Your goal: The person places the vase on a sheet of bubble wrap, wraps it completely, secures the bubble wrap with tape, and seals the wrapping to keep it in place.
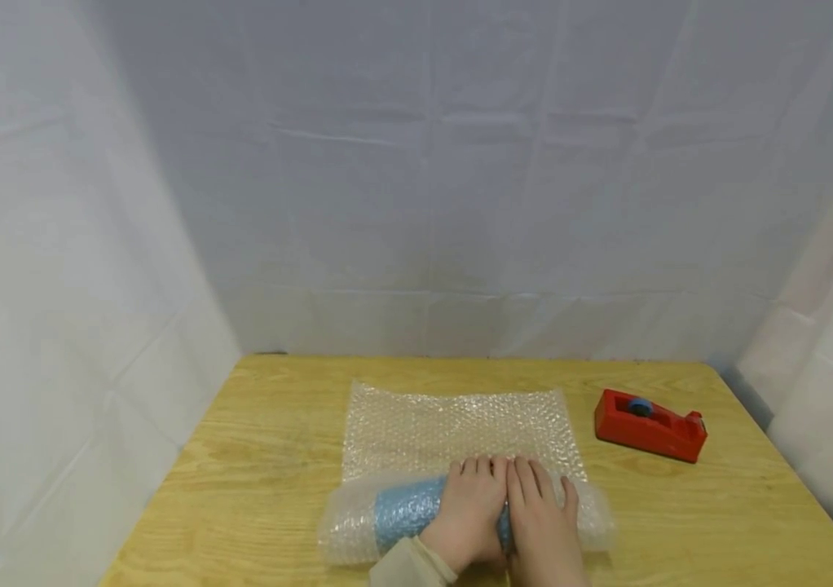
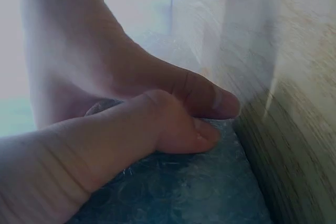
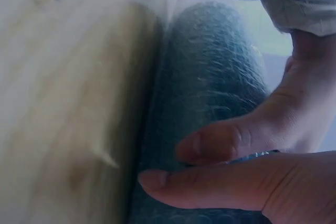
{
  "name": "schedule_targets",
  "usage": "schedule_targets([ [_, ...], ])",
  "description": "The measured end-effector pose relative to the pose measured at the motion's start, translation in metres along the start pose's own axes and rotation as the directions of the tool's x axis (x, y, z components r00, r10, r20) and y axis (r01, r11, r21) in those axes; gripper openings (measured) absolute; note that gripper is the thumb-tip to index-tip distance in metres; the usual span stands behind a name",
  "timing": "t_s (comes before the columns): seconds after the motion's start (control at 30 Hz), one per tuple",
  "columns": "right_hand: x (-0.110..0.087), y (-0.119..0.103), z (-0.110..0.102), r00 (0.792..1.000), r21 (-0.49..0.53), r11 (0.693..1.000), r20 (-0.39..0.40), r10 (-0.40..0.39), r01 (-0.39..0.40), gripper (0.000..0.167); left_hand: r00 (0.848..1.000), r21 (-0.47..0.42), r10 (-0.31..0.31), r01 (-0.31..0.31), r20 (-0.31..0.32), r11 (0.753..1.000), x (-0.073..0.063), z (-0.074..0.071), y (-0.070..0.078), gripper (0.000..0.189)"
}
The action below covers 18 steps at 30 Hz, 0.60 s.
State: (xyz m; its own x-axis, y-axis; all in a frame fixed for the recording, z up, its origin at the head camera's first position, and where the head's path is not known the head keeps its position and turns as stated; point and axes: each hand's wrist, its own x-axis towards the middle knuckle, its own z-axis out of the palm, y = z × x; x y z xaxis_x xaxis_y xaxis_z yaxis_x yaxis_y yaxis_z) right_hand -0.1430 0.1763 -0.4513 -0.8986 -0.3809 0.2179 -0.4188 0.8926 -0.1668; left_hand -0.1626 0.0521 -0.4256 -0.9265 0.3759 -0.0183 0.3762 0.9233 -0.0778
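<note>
A blue cylindrical object [image 1: 403,512] lies crosswise near the front of the table, rolled inside clear bubble wrap [image 1: 460,428]. Its far part of the wrap spreads flat behind the roll. My left hand [image 1: 469,512] and right hand [image 1: 543,522] grip the roll side by side near its middle, fingers draped over the top. Both thumbs press its near side, as the left wrist view shows with the left thumb [image 2: 178,127] and the right wrist view with the right thumb [image 3: 210,187]. The thumb tips are close together, low by the tabletop.
A red tape dispenser [image 1: 651,430] with a blue-cored roll stands on the right side of the wooden table [image 1: 255,456]. White sheeting [image 1: 431,204] hangs behind the table and along both sides.
</note>
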Motion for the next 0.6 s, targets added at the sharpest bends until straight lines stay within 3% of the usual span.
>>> schedule_targets([
  [0.1,0.004,0.003,-0.002,1.000,0.005,1.000,-0.005,-0.018,0.018,0.100,1.000,-0.023,-0.005,0.005,0.000,1.000,-0.001,-0.001,0.000,0.107],
  [0.33,0.014,0.007,-0.007,0.997,0.075,0.997,0.080,-0.019,0.013,0.101,0.999,-0.010,-0.009,0.008,-0.035,1.000,-0.002,-0.002,-0.002,0.109],
  [0.6,0.017,0.010,-0.007,0.998,0.035,0.997,0.026,-0.062,0.061,0.096,0.995,0.004,-0.082,0.082,-0.056,0.997,-0.003,0.002,0.004,0.109],
])
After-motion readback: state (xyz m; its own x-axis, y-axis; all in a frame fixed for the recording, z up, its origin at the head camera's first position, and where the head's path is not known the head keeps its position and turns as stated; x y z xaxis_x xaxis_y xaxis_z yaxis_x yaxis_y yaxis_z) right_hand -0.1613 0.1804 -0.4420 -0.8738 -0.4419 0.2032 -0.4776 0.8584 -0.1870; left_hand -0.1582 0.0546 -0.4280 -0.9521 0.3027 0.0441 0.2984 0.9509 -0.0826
